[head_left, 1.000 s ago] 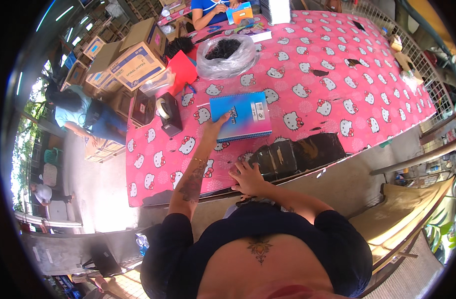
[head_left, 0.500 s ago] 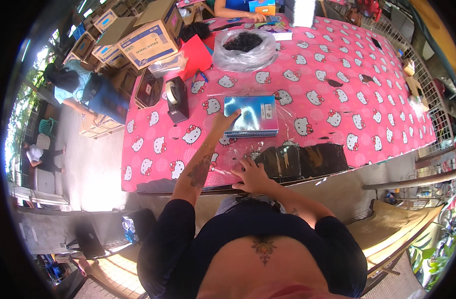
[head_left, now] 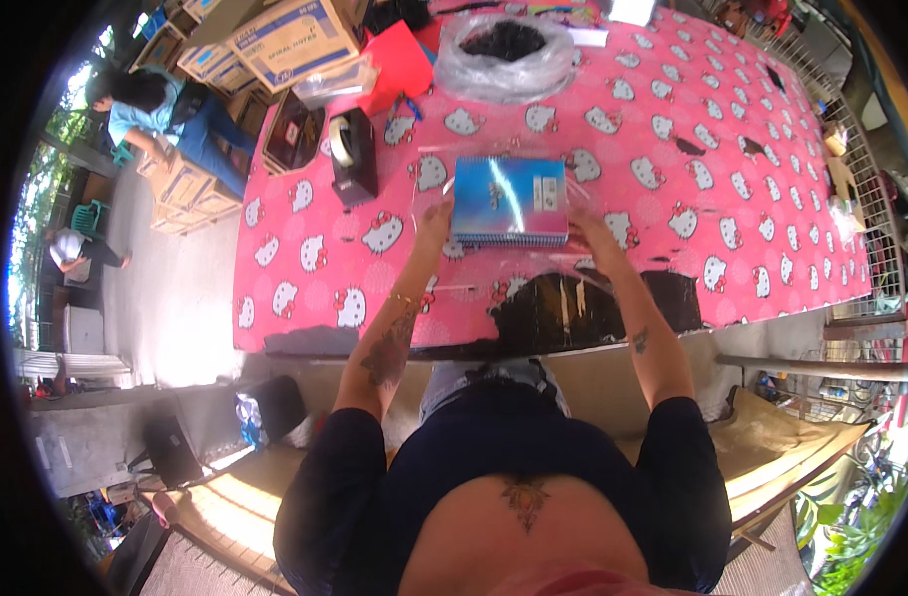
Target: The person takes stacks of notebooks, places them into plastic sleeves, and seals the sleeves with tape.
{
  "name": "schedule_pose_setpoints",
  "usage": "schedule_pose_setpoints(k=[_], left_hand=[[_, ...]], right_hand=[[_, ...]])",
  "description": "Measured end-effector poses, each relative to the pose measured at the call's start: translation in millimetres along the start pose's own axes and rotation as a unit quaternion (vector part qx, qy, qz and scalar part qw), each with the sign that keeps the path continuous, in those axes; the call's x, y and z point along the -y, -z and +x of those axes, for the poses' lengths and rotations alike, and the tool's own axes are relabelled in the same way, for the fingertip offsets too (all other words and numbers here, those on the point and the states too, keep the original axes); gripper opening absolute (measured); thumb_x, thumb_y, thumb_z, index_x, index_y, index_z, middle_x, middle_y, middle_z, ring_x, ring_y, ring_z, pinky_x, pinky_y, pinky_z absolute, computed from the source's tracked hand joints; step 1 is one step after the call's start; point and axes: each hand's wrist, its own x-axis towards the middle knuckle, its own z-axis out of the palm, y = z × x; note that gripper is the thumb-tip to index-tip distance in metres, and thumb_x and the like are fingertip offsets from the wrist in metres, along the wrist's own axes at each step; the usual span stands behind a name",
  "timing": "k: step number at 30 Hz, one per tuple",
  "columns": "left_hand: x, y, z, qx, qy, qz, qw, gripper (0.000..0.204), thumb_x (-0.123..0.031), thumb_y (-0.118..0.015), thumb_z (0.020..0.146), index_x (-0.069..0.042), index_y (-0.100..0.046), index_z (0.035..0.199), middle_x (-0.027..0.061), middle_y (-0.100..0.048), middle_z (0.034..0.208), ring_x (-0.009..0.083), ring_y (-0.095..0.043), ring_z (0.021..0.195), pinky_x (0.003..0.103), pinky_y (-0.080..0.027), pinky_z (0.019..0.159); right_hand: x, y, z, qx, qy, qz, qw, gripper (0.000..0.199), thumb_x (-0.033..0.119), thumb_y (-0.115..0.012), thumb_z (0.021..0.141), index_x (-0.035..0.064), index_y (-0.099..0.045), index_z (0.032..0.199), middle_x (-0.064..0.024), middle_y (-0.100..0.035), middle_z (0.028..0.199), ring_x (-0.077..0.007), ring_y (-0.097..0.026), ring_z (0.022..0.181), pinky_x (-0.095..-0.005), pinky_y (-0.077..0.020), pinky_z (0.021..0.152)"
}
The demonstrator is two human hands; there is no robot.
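Note:
A small stack of spiral notebooks point(head_left: 508, 199), blue and pink with a shiny cover, lies flat on the table, its coil bindings along the far and near edges. Thin clear plastic point(head_left: 576, 187) shows around its sides. My left hand point(head_left: 435, 221) is at the stack's left edge, fingers curled on the plastic. At the right edge my right hand point(head_left: 593, 236) also closes on the plastic, close against the notebooks. The fingertips of both hands are partly hidden.
A black tape dispenser point(head_left: 354, 164) stands left of the notebooks, beside a dark open box point(head_left: 293, 134). Beyond are a red folder point(head_left: 394, 65) and a clear bag with black contents point(head_left: 503, 50). Cartons point(head_left: 295, 45) stand far left, near a person in light blue point(head_left: 151, 104).
My right hand has moved from the near table edge up to the notebooks' right side. My left hand has slid off the cover to the left side. The view has shifted.

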Motion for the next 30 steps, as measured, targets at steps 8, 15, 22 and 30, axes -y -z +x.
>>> schedule_pose_setpoints(k=[8,15,22,30], left_hand=[[-39.0,22.4,-104.9,0.123,-0.206,0.143,0.960,0.060,-0.038,-0.069,0.086,-0.005,-0.052,0.133,0.0091,-0.058,0.129,0.0246,-0.053,0.121,0.042,-0.039,0.105],[-21.9,57.0,-133.3,0.055,-0.400,0.328,0.854,0.033,-0.011,-0.072,0.082,-0.005,-0.064,0.114,0.0118,-0.068,0.106,0.0268,-0.066,0.098,0.037,-0.050,0.089],[-36.6,66.8,-117.2,0.123,-0.310,0.332,0.882,0.011,-0.006,-0.067,0.089,-0.002,-0.070,0.098,0.0096,-0.070,0.103,0.0193,-0.067,0.091,0.029,-0.052,0.081],[-69.0,54.2,-44.4,0.034,-0.277,0.234,0.931,0.023,-0.019,-0.063,0.091,0.003,-0.067,0.085,0.0062,-0.064,0.070,0.0119,-0.062,0.069,0.028,-0.050,0.065]], right_hand=[[6.7,32.8,-69.6,0.122,0.079,-0.076,0.986,0.065,0.036,-0.069,0.086,0.0113,-0.045,0.141,-0.0066,-0.055,0.135,-0.0199,-0.048,0.128,-0.0404,-0.0405,0.102],[-15.4,28.9,-115.6,-0.002,0.313,-0.500,0.807,0.033,0.013,-0.073,0.082,0.0088,-0.067,0.114,-0.0123,-0.069,0.094,-0.0252,-0.068,0.086,-0.0339,-0.0521,0.077],[-20.8,19.2,-117.6,0.065,0.320,-0.530,0.783,0.035,0.019,-0.074,0.082,0.0143,-0.067,0.116,-0.0073,-0.068,0.102,-0.0265,-0.063,0.103,-0.0402,-0.0401,0.100],[34.9,48.0,-59.3,-0.239,0.301,-0.322,0.865,0.027,0.017,-0.070,0.085,0.0054,-0.065,0.109,-0.0137,-0.065,0.100,-0.0297,-0.060,0.091,-0.0384,-0.0455,0.080]])
